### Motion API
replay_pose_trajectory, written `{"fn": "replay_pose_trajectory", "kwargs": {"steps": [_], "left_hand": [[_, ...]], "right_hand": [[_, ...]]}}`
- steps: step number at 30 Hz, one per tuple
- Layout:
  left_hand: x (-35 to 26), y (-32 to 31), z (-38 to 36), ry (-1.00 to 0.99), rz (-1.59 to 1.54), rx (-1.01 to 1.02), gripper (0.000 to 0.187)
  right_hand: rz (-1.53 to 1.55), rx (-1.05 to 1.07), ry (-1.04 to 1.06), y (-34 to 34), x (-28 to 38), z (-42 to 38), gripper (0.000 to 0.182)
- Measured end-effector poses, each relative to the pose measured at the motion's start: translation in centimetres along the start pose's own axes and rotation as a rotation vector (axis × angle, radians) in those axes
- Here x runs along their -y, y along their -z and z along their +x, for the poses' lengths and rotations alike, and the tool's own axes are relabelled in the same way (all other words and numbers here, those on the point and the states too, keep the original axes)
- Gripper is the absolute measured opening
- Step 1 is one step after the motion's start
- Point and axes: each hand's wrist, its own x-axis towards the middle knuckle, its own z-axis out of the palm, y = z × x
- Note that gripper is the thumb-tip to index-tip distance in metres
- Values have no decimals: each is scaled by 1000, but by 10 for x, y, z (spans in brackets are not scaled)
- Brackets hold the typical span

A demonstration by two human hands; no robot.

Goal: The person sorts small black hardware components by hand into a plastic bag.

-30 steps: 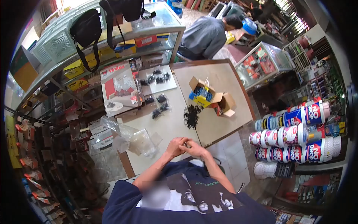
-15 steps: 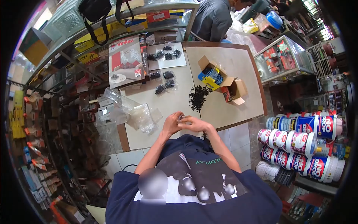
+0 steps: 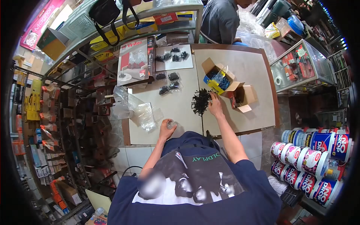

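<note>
My left hand [image 3: 167, 128] is near the front edge of the table, fingers curled around a small clear plastic bag [image 3: 171, 125]. What the bag holds, if anything, is too small to tell. My right hand [image 3: 215, 105] is at the right side of a loose pile of small black screws [image 3: 200, 100], with bent fingertips closed on screws at its edge. Farther left lie several clear packets of black screws [image 3: 173, 76]. A flat stack of clear plastic bags [image 3: 145, 117] rests to the left of my left hand.
Behind the pile stand an open yellow-blue box [image 3: 218, 79] of blue pieces and an open cardboard box [image 3: 243, 98]. A Vinilex box [image 3: 134, 62] and a white board [image 3: 183, 65] lie at the back left. Paint buckets [image 3: 313, 161] are stacked right. A person [image 3: 220, 22] sits beyond the table.
My hands, together before, are now apart. The right hand has moved forward and right to the black pile; the left stays near the table edge with the small bag. The view has shifted slightly.
</note>
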Motion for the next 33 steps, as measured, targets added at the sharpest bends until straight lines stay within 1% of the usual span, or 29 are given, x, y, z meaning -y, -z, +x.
{"fn": "replay_pose_trajectory", "kwargs": {"steps": [1,2,4,5,7,11,13,15,17,19,20,25,27,29,30,32,33], "left_hand": [[0,-1,0,50,-20,6,36],[1,0,-1,99,-40,14,36],[10,-2,0,84,-5,26,36],[15,-4,1,74,9,29,36],[14,-4,3,57,33,42,36],[10,-2,5,50,47,60,36],[16,-4,6,37,72,69,37],[17,-5,5,25,98,80,37],[15,-5,4,54,52,56,38],[17,-3,5,58,63,67,38],[17,-4,5,60,71,70,38],[17,-1,8,62,84,105,37],[21,-2,9,28,127,120,37],[24,-2,10,26,150,130,37],[25,-2,11,18,145,140,38],[25,0,11,28,143,183,38],[25,0,12,31,143,184,38]], "right_hand": [[-65,-36,43,-2,1,2,55],[-53,-38,39,-3,0,2,55],[-139,19,21,6,4,1,53],[-134,14,15,8,4,0,53],[-170,173,-41,11,5,-7,50],[-48,139,-68,21,9,-19,45],[17,-33,-150,24,7,-19,45],[2,-5,-127,25,1,-15,46],[-11,28,-108,22,-6,-15,46],[-98,121,-120,17,-12,-16,49],[-42,62,-117,14,-14,-20,46],[-15,64,-78,11,-6,-53,37],[17,79,-65,12,0,-64,35],[155,28,-135,14,4,-70,34],[153,34,-139,12,0,-73,34],[229,-216,-100,4,-16,-74,30],[229,-213,-101,8,-16,-73,30]]}}
